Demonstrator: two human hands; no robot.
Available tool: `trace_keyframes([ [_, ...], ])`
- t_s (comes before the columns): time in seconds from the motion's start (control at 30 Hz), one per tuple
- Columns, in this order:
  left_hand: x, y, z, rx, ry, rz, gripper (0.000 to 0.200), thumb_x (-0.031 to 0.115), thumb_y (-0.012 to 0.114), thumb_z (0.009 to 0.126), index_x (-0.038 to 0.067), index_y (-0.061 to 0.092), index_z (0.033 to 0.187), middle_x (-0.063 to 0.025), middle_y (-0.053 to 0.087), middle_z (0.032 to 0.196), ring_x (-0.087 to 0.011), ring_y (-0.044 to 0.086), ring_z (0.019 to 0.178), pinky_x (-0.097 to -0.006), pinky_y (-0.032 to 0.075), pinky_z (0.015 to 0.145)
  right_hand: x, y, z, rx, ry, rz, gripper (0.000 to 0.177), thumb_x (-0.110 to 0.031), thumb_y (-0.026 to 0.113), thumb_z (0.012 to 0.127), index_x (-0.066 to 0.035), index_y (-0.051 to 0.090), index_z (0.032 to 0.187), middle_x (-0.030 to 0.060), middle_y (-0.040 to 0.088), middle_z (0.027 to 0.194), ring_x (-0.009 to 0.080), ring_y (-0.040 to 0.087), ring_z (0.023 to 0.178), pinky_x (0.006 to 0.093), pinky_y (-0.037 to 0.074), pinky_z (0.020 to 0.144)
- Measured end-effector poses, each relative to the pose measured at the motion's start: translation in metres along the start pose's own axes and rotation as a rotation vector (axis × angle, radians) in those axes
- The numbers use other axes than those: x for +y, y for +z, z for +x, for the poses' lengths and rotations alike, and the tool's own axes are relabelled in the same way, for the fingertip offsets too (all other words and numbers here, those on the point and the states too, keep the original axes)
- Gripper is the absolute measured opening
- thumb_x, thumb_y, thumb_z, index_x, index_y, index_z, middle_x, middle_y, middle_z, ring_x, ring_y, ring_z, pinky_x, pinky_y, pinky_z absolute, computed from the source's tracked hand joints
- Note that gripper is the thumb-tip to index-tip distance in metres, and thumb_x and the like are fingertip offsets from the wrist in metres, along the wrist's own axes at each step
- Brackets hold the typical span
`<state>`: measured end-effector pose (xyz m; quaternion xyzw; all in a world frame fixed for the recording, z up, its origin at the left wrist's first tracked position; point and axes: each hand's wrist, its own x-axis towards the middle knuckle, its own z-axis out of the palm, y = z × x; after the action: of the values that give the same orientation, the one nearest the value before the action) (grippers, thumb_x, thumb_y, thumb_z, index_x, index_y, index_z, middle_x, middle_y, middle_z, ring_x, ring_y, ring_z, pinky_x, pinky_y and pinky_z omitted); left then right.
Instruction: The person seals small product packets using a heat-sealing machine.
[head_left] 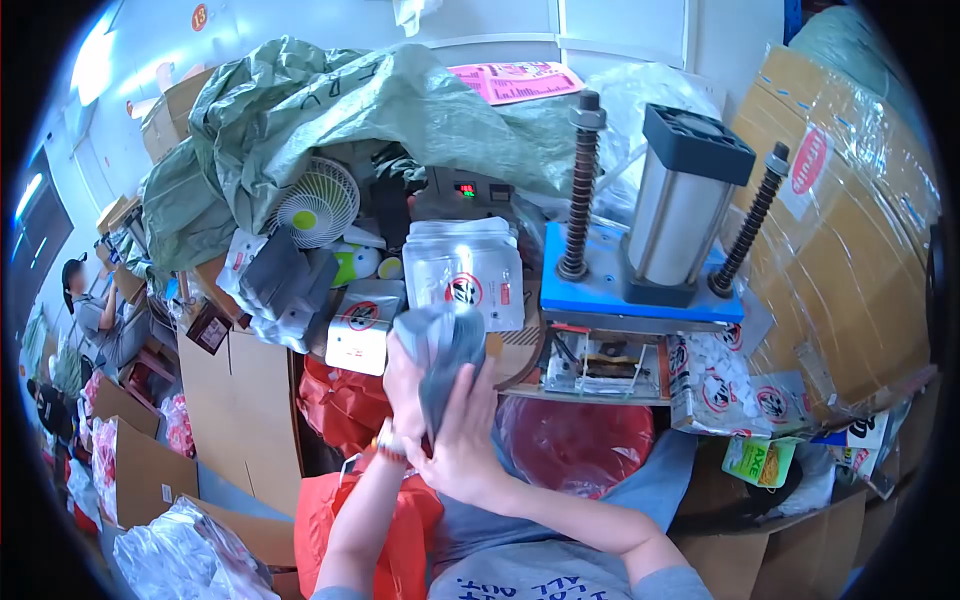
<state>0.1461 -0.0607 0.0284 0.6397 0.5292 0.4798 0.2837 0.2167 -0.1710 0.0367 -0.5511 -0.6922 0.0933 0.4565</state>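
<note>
A bundle of flat grey and silver pouches (452, 358) is held upright between my two hands, slightly smeared by motion. My left hand (403, 388), with a band at the wrist, grips its left side; part of the fingers is behind the bundle. Against the right face lies my right hand (462, 440), its fingers pressed along the pouches. Just beyond my hands, a stack of silver pouches (465, 265) with a red prohibition-style mark rests on the bench. Left of it sits a smaller pouch pile (365, 325) with the same mark.
A press with a blue plate (640, 285) and metal cylinder stands to the right. Further left are a white fan (318, 205) and grey pouches (287, 275). Below the bench edge is a red bin (580, 440). Large cartons (850, 270) fill the right; a person (100, 315) sits far left.
</note>
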Motion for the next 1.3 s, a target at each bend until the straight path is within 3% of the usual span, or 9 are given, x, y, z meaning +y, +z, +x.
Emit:
trace_keyframes([
  [0.17, -0.071, 0.043, 0.089, 0.023, 0.003, 0.142, 0.071, 0.039, 0.078, 0.075, -0.001, 0.046, 0.125, -0.0257, 0.064, 0.103, -0.0439, 0.066, 0.087, -0.0461, 0.053, 0.077, -0.032, 0.015, -0.006, -0.205, -0.153, 0.223, 0.087, -0.027, 0.066, 0.089, 0.001, 0.016, 0.154, 0.0301, 0.011, 0.158, 0.0446, 0.017, 0.147, 0.0496, 0.025, 0.117],
  [0.23, -0.073, 0.049, 0.105, 0.084, 0.246, 0.229, 0.067, 0.032, 0.079, 0.070, -0.003, 0.050, 0.119, -0.0255, 0.063, 0.106, -0.0446, 0.062, 0.093, -0.0480, 0.050, 0.083, -0.024, -0.001, -0.005, -0.348, -0.050, 0.465, 0.063, -0.023, 0.067, 0.091, -0.003, 0.039, 0.144, 0.0246, 0.044, 0.144, 0.0352, 0.052, 0.129, 0.0400, 0.049, 0.099],
  [0.27, -0.083, 0.046, 0.118, 0.038, 0.227, 0.237, 0.065, 0.027, 0.080, 0.066, -0.003, 0.051, 0.117, -0.0254, 0.063, 0.103, -0.0447, 0.059, 0.096, -0.0485, 0.048, 0.085, -0.023, -0.017, 0.003, -0.367, 0.150, 0.580, 0.029, -0.019, 0.066, 0.093, -0.004, 0.057, 0.116, 0.0136, 0.067, 0.094, 0.0230, 0.068, 0.078, 0.0326, 0.053, 0.067],
  [0.43, -0.110, 0.013, 0.131, 0.009, 0.376, 0.255, 0.077, 0.027, 0.083, 0.064, -0.007, 0.046, 0.123, -0.0245, 0.049, 0.114, -0.0424, 0.051, 0.112, -0.0470, 0.045, 0.095, 0.003, -0.084, 0.046, -0.368, 0.272, 0.670, 0.023, -0.012, 0.068, 0.092, -0.002, 0.058, 0.074, -0.0012, 0.057, 0.063, 0.0011, 0.049, 0.059, 0.0231, 0.041, 0.053],
  [0.6, -0.116, 0.006, 0.135, -0.152, 0.307, 0.235, 0.116, 0.026, 0.080, 0.068, 0.002, 0.007, 0.154, -0.0306, 0.036, 0.137, -0.0476, 0.039, 0.131, -0.0481, 0.040, 0.106, 0.161, 0.059, 0.149, -0.096, 0.473, 0.664, 0.025, -0.018, 0.065, 0.087, 0.000, 0.063, 0.070, -0.0007, 0.058, 0.063, 0.0070, 0.053, 0.061, 0.0284, 0.042, 0.057],
  [0.83, -0.050, 0.002, 0.111, 0.127, 0.417, 0.420, 0.099, 0.019, 0.074, 0.073, 0.002, 0.018, 0.153, -0.0294, 0.034, 0.143, -0.0457, 0.038, 0.131, -0.0467, 0.034, 0.111, 0.185, 0.076, 0.141, -0.116, 0.321, 0.528, 0.022, -0.017, 0.064, 0.089, 0.002, 0.069, 0.080, 0.0029, 0.061, 0.065, 0.0067, 0.054, 0.065, 0.0284, 0.044, 0.060],
  [1.03, -0.018, 0.062, 0.094, 0.081, 0.611, 0.693, 0.073, 0.037, 0.062, 0.088, 0.005, 0.037, 0.149, -0.0178, 0.042, 0.149, -0.0385, 0.029, 0.144, -0.0570, 0.020, 0.116, 0.123, -0.059, -0.052, -0.486, 0.212, 0.585, 0.018, -0.015, 0.071, 0.090, -0.002, 0.066, 0.079, 0.0029, 0.060, 0.065, 0.0120, 0.056, 0.058, 0.0283, 0.046, 0.057],
  [1.17, -0.046, 0.101, 0.103, -0.101, 0.617, 0.756, 0.084, 0.056, 0.052, 0.091, -0.001, 0.031, 0.150, -0.0186, 0.028, 0.158, -0.0362, 0.021, 0.148, -0.0582, 0.011, 0.118, 0.163, -0.199, -0.112, 0.323, 0.544, 0.354, 0.007, -0.005, 0.065, 0.089, -0.002, 0.070, 0.091, 0.0070, 0.069, 0.076, 0.0117, 0.065, 0.067, 0.0258, 0.052, 0.064],
  [1.3, -0.051, 0.098, 0.092, -0.200, 0.621, 0.770, 0.083, 0.053, 0.050, 0.094, -0.002, 0.027, 0.152, -0.0180, 0.026, 0.160, -0.0324, 0.020, 0.149, -0.0557, 0.009, 0.119, 0.233, -0.292, -0.095, 0.270, 0.441, -0.478, 0.033, -0.010, 0.057, 0.094, 0.001, 0.055, 0.125, 0.0211, 0.062, 0.111, 0.0357, 0.060, 0.099, 0.0404, 0.049, 0.088],
])
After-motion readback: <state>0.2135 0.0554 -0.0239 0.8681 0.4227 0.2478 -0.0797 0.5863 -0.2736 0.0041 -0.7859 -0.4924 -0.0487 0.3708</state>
